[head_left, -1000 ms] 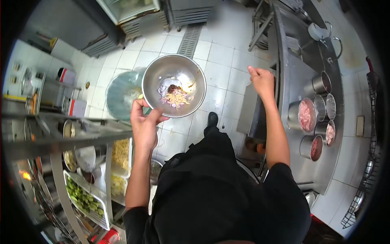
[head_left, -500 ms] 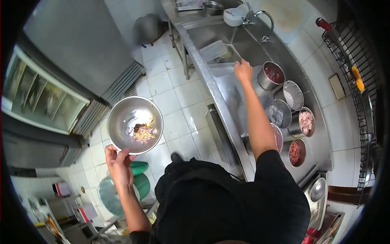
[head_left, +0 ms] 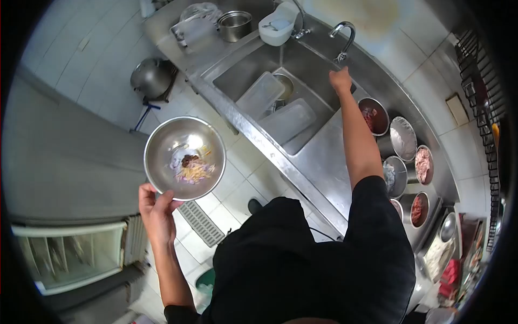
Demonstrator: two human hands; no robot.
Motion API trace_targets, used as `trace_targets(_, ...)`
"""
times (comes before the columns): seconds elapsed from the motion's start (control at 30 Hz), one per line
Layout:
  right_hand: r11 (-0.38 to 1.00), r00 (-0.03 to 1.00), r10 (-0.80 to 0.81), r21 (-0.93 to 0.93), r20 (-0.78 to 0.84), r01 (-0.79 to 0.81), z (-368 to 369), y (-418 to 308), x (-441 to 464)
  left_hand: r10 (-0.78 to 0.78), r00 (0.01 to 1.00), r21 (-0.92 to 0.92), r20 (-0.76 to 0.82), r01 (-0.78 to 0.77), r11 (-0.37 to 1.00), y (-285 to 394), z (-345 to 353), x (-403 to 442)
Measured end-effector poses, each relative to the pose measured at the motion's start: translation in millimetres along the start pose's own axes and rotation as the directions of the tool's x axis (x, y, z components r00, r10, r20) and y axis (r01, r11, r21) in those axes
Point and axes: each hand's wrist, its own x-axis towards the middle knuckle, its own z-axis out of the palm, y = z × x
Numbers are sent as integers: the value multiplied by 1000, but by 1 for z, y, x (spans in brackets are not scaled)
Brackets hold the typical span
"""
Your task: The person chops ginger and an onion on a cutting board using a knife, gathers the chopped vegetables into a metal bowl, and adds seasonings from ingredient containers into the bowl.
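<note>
My left hand (head_left: 157,208) grips the near rim of a steel mixing bowl (head_left: 213,137), thumb on the edge, holding it over the floor. Inside the bowl lie sliced purple onion, pale chopped pieces (head_left: 195,173) and a dark brown clump. My right arm reaches across the counter, and my right hand (head_left: 340,80) is closed just below the base of the curved faucet (head_left: 350,40). What its fingers hold, if anything, is hidden. Beneath and left of it is the steel sink (head_left: 318,62), with two clear plastic containers (head_left: 291,124) and a round metal vessel (head_left: 283,86).
Several steel pots stand along the counter's right side, one with red meat (head_left: 372,116), another with pale meat (head_left: 423,162). A white tub (head_left: 278,27) and a steel pot (head_left: 234,27) stand behind the sink. A floor drain grate (head_left: 200,222) lies below the bowl.
My view has turned left. My right hand has moved from above the sink's near side to beside the faucet base. My left hand still holds the bowl, at about the same height.
</note>
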Motion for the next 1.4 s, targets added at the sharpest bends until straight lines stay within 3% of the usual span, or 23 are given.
trace_targets(0.13,997,997,72,-10,17,-72,-1,-11,33,-37,990,31,136,33,999,8,44,77)
trace_targets(0.23,971,948,-228,-117,-222,206,80,32,106,-43,989,59,142,35,998,5,69,113)
trace_targets(0.27,962,965,-254,-120,-61,246,78,16,91,-50,989,65,138,41,997,6,77,122)
trace_targets(0.3,962,945,-222,-106,241,253,78,5,81,-62,989,69,134,53,996,7,82,124)
trace_targets(0.33,961,841,-171,-102,514,258,77,-5,76,-71,987,69,147,61,996,7,86,132)
trace_targets(0.37,959,666,-102,-105,739,264,75,-12,71,-73,986,85,149,61,995,6,89,141)
trace_targets(0.4,989,686,-74,141,724,-42,72,-15,52,-78,985,97,152,64,993,4,92,150)
trace_targets(0.43,909,657,-77,323,750,-263,69,-13,30,-88,984,114,154,70,991,2,93,156)
trace_targets(0.5,517,623,-120,584,773,-626,69,-17,12,-91,982,139,165,68,988,0,102,173)
trace_targets(0.6,480,608,-178,608,773,-632,86,9,8,-151,968,220,199,106,970,-5,109,194)
trace_targets(0.7,606,615,-88,532,784,-592,85,1,3,-150,961,228,234,96,969,-8,132,213)
trace_targets(0.77,879,642,46,274,765,-390,64,-30,-12,-155,954,247,256,90,965,-10,130,220)
trace_targets(0.8,911,665,95,205,741,-359,69,-28,-13,-163,950,248,267,96,964,-11,130,223)
trace_targets(0.87,977,751,0,159,660,-140,80,-12,-10,-168,945,250,281,98,963,-14,133,228)
trace_targets(0.93,954,784,-299,157,545,255,94,15,-6,-178,936,259,305,98,961,-13,134,233)
trace_targets(1.03,836,785,-374,-187,495,516,80,-17,-18,-197,922,275,334,105,956,-13,131,244)
trace_targets(1.13,667,620,-603,-108,503,737,59,-36,-28,-171,913,288,371,62,956,-19,130,258)
trace_targets(1.23,607,525,-767,151,370,780,25,-97,-58,-196,892,326,407,58,943,-22,134,269)
trace_targets(1.33,335,251,-910,229,330,914,-10,-163,-90,-207,864,369,458,27,929,-18,143,279)
trace_targets(1.4,221,80,-908,308,412,925,-9,-175,-106,-193,844,380,501,-13,925,-18,150,286)
